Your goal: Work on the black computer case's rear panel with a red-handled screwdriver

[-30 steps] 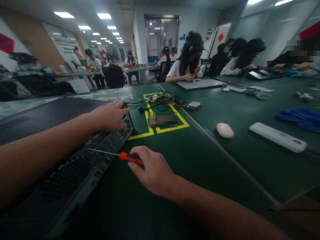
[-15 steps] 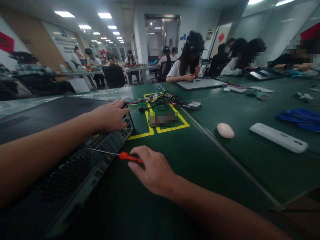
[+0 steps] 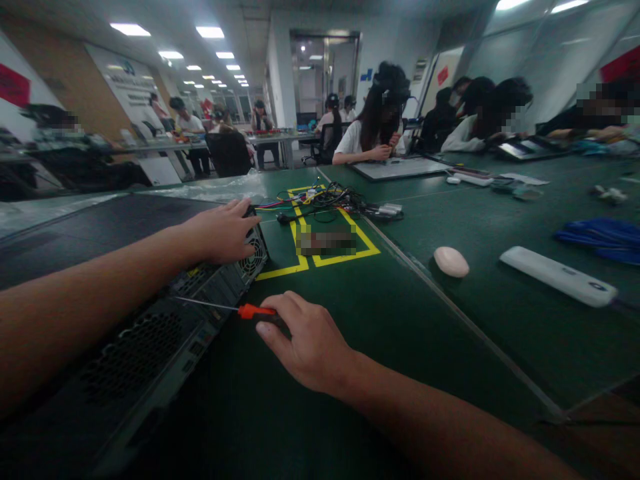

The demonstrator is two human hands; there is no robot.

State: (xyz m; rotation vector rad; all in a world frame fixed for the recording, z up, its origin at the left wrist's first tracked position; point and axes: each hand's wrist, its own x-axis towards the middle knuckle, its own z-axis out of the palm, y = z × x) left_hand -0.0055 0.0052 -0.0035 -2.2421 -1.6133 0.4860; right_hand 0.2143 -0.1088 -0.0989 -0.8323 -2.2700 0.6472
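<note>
A black desktop computer case (image 3: 100, 220) lies on its side at the left, its rear panel with vents and ports facing me. My left hand (image 3: 225, 230) rests flat on the case's top near the far rear corner, fingers spread. My right hand (image 3: 310, 340) is closed round the orange and black handle of a screwdriver (image 3: 250, 312). The long thin shaft points left, and its tip meets the rear panel near the slot covers. Whether the tip sits in a screw is too small to tell.
On the green table (image 3: 390, 333) lie a tangle of cables (image 3: 340, 197), yellow tape marks (image 3: 350, 259), a pale rounded object (image 3: 451, 261), a white oblong device (image 3: 557, 275) and a blue bundle (image 3: 600, 239). Across the table a person (image 3: 373, 133) bends over a flat panel.
The screwdriver handle has turned in my right hand, showing more of its black side. My left hand stays in place on the case.
</note>
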